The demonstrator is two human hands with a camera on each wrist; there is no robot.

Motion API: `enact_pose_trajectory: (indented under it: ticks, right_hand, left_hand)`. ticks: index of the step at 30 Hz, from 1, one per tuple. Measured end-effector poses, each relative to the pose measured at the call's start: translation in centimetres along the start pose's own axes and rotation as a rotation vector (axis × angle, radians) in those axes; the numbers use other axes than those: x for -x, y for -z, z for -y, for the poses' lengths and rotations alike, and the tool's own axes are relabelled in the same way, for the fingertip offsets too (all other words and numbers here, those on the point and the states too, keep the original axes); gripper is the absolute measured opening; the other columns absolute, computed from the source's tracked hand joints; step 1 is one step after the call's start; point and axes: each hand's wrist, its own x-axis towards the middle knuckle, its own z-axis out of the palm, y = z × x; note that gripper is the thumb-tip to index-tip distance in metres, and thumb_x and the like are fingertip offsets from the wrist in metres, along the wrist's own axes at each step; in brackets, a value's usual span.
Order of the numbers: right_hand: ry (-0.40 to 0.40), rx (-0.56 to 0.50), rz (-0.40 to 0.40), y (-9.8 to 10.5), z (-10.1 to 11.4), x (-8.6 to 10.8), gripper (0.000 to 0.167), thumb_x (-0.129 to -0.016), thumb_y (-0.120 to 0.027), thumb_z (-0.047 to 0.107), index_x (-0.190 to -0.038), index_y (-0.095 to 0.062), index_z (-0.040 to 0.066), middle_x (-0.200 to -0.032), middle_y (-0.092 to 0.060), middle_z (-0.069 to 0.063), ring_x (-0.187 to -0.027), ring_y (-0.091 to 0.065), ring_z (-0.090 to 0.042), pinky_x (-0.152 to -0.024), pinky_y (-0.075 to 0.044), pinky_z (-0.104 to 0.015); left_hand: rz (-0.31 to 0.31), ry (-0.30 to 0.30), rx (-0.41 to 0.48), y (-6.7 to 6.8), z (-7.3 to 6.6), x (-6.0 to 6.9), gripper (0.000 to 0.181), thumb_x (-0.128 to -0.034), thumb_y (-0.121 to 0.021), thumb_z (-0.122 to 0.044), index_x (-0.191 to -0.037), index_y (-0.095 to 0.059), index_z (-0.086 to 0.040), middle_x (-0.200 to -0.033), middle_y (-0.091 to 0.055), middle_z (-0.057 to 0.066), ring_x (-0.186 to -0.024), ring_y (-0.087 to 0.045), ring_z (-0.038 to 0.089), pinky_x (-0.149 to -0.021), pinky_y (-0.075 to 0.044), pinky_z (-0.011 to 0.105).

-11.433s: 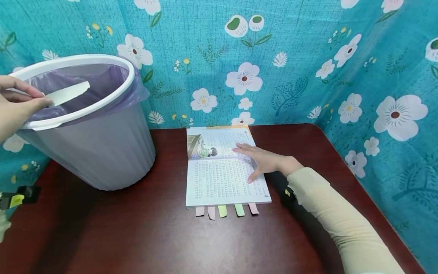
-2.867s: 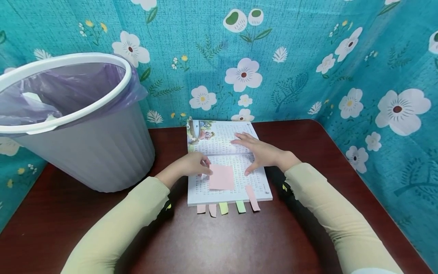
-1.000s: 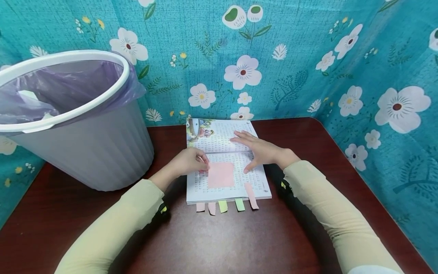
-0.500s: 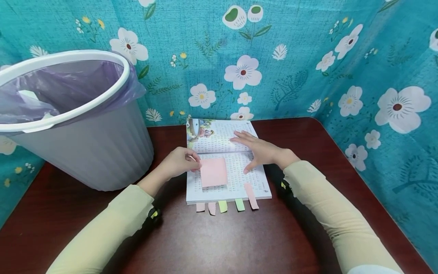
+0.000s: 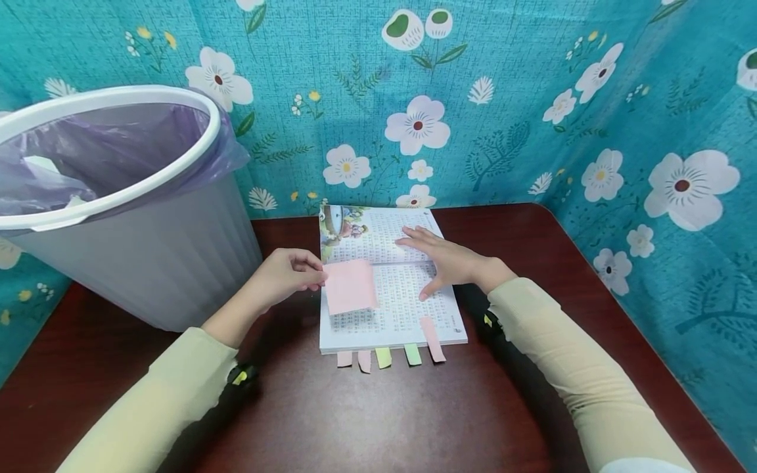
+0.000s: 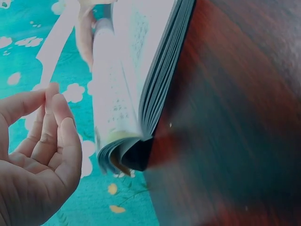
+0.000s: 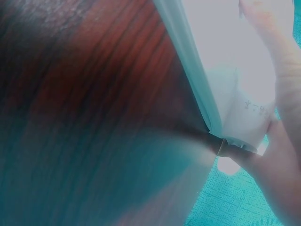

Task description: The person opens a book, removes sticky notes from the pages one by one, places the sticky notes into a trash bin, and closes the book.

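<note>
An open book [image 5: 408, 295] lies on the dark table, a picture at its far left corner. My left hand [image 5: 284, 272] pinches the left edge of a square pink note [image 5: 350, 287] between thumb and fingertips; the note hangs over the book's left part, its near edge raised off the page. In the left wrist view the left hand [image 6: 42, 141] has thumb and fingertips together beside the book [image 6: 136, 70]. My right hand [image 5: 452, 263] rests with spread fingers on the book's right side. A long pink strip [image 5: 432, 338] lies on the lower right page and sticks out past the near edge.
Several short tabs, among them a yellow-green one [image 5: 383, 357] and a green one [image 5: 412, 354], stick out from the book's near edge. At the left stands a grey bin [image 5: 177, 249] with a purple liner and a white piece inside. A flowered teal cloth [image 5: 284, 79] hangs behind.
My left hand has moved left, drawing the pink note from the middle of the page toward the book's left edge and lifting it. The right hand has stayed on the book.
</note>
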Motion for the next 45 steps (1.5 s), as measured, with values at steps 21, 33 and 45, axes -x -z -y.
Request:
enact_pose_trajectory:
  ticks: [21,33,45]
  right_hand:
    - [0.001,0.005,0.016,0.4,0.1,-0.2,0.117,-0.068,-0.096,0.039,-0.161,-0.03,0.01,-0.17,-0.01,-0.013,-0.155,-0.002,-0.038,-0.12,-0.017,-0.059]
    - [0.013,-0.027,0.024,-0.3,0.4,-0.3,0.116,-0.069,-0.096,0.036,-0.161,-0.03,0.009,-0.17,-0.011,-0.015,-0.155,-0.003,-0.038,-0.12,-0.016,-0.059]
    - [-0.001,0.017,0.047,0.2,0.8,-0.9,0.116,-0.07,-0.095,0.04,-0.162,-0.029,0.011,-0.171,-0.01,-0.012,-0.156,-0.002,-0.037,-0.119,-0.018,-0.059]
  left_hand:
    - [-0.039,-0.065,-0.024,5.0,-5.0,4.6,0.03,-0.0975,-0.072,-0.018,-0.116,-0.067,0.006,-0.09,-0.073,0.008,-0.08,-0.072,0.016,-0.074,-0.057,0.024]
    - [-0.135,-0.248,0.158,9.2,-7.3,7.1,0.007,-0.0959,-0.07,-0.003,-0.102,-0.072,-0.004,-0.084,-0.074,0.003,-0.071,-0.074,0.018,-0.069,-0.059,0.028]
    - [-0.169,-0.337,0.275,10.4,-8.5,9.4,0.014,-0.0915,-0.075,0.001,-0.105,-0.073,-0.001,-0.089,-0.074,0.012,-0.07,-0.074,0.026,-0.068,-0.06,0.033]
